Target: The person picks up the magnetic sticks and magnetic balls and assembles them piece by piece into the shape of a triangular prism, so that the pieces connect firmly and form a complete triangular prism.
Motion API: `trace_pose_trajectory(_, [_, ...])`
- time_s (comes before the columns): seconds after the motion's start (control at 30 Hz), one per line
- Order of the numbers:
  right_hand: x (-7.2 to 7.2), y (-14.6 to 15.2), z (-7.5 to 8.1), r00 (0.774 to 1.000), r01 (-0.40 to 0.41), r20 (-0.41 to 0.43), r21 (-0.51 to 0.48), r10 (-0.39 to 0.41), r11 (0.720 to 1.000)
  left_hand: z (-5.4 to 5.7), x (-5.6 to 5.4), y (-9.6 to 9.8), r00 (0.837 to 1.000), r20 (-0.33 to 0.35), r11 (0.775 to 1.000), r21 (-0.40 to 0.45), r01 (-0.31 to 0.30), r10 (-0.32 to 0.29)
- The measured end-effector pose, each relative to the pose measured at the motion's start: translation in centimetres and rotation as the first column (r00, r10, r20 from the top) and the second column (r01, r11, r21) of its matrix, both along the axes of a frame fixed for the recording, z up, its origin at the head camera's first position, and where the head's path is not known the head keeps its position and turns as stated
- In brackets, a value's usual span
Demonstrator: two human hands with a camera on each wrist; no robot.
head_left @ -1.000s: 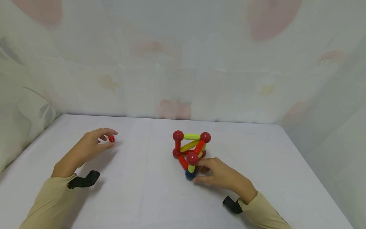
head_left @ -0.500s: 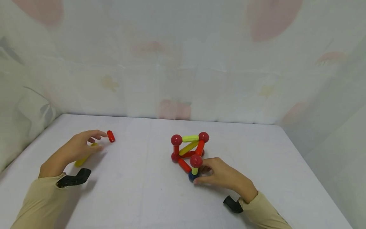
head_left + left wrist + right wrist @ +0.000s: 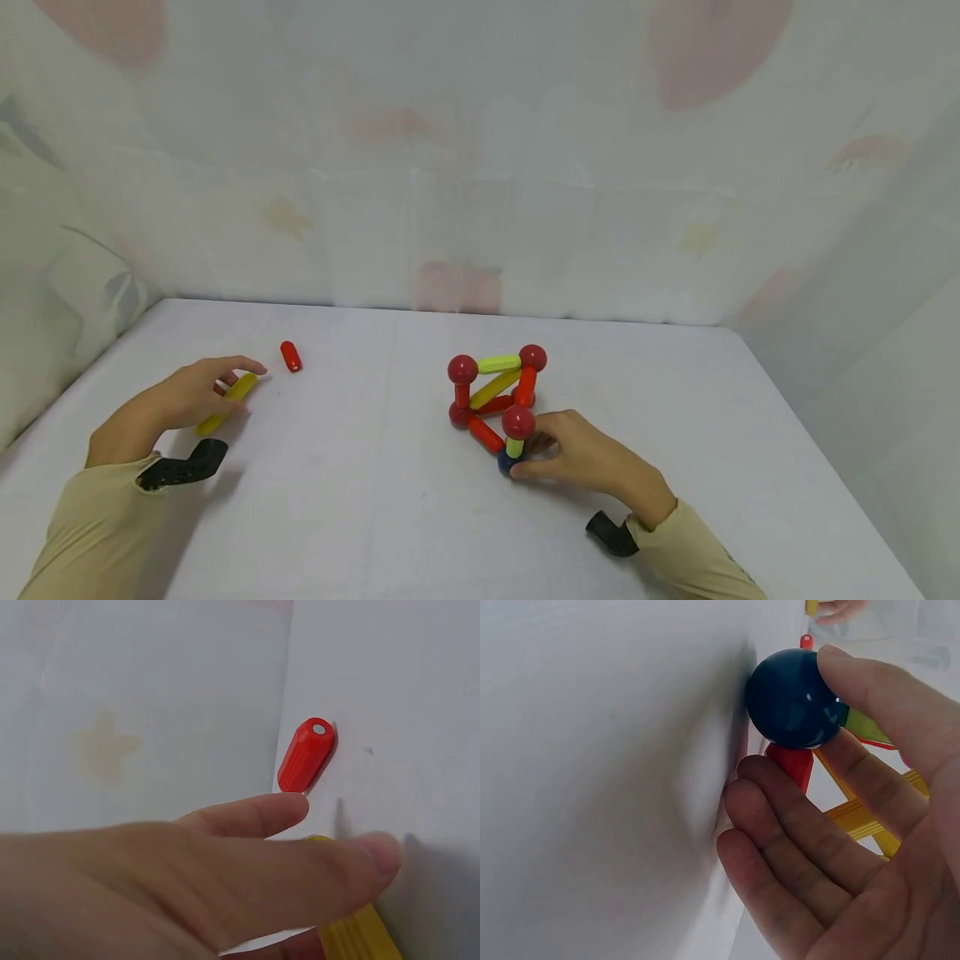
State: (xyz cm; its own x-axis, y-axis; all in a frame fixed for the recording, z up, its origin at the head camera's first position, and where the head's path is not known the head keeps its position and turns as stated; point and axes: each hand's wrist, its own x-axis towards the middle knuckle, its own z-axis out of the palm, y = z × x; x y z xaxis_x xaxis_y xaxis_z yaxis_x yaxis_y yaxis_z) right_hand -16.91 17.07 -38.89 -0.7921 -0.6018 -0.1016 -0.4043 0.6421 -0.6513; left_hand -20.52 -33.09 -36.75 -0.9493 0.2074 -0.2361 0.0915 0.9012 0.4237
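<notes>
My left hand [image 3: 183, 398] is over a yellow magnetic rod [image 3: 211, 425] at the table's left side, thumb and fingers spread to either side of it. In the left wrist view, the thumb hides part of this yellow rod [image 3: 358, 937]. A short red rod [image 3: 291, 357] lies just beyond the fingertips. My right hand [image 3: 581, 457] pinches a dark blue ball [image 3: 789, 701] between thumb and index finger, the other fingers extended near the table. That ball is a near corner of a frame of magnetic rods and balls, with a red ball [image 3: 518, 422] above it on a yellow-green rod [image 3: 514, 448].
Further back in the frame are more red balls [image 3: 462, 369], red rods [image 3: 486, 434] and a slanting yellow rod [image 3: 495, 389]. A white cloth covers the table [image 3: 360, 483]. Behind it hangs a patterned cloth [image 3: 480, 208].
My left hand has drawn back leftward from the red rod to the yellow rod, leaving the red one on the table. The frame's near corner has shifted slightly right at my right hand.
</notes>
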Motion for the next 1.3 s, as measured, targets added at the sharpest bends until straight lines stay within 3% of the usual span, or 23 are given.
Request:
trace_pose_trajectory(0.23, [-0.1,0.2,0.0,1.0,0.005,0.004,-0.008,-0.005,1.0,-0.1,0.0,0.0,1.0,0.015,1.0,-0.008,0.004,-0.004])
trace_pose_trajectory(0.6, [-0.3,0.5,-0.1,1.0,0.008,-0.02,-0.034,-0.009,0.999,0.0,-0.2,1.2,0.997,0.04,0.997,0.033,0.066,-0.067])
trace_pose_trajectory(0.93, [-0.4,0.6,-0.3,1.0,-0.001,-0.016,-0.051,0.001,0.999,0.1,-0.3,2.2,0.997,0.009,0.996,0.027,0.08,-0.08])
trace_pose_trajectory(1.3, [-0.5,0.5,-0.4,1.0,0.001,-0.011,-0.054,-0.002,0.999,0.5,-0.2,3.6,0.992,-0.025,0.984,0.124,0.129,-0.127])
